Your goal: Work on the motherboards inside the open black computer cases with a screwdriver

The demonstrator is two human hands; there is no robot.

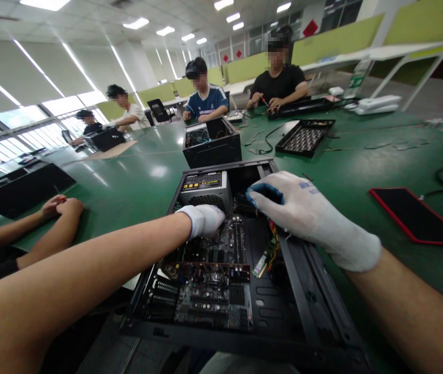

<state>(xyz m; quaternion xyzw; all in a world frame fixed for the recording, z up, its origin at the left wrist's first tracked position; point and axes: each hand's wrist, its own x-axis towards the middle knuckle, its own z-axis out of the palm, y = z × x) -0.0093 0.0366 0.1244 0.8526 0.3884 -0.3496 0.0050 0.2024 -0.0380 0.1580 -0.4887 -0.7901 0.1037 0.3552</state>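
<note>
An open black computer case [311,291] lies at the table's near edge, with a motherboard [209,301] inside it. My left hand [205,221], in a white glove, reaches over the board beside the power supply [206,192]; its fingertips are hidden. Above the case's right side is my right hand [287,200], gloved in white with blue fingertips. Its thumb and forefinger curl together, and anything between them is too small to make out. Below it, a green memory module [261,264] rests in the case near red and yellow wires [273,249].
Another open case [213,148] stands just beyond mine. A perforated black panel [305,137] lies behind to the right, and a red-edged black mat [420,215] at the right. A person's hands [63,205] rest at the left; several people work around the green table [143,179].
</note>
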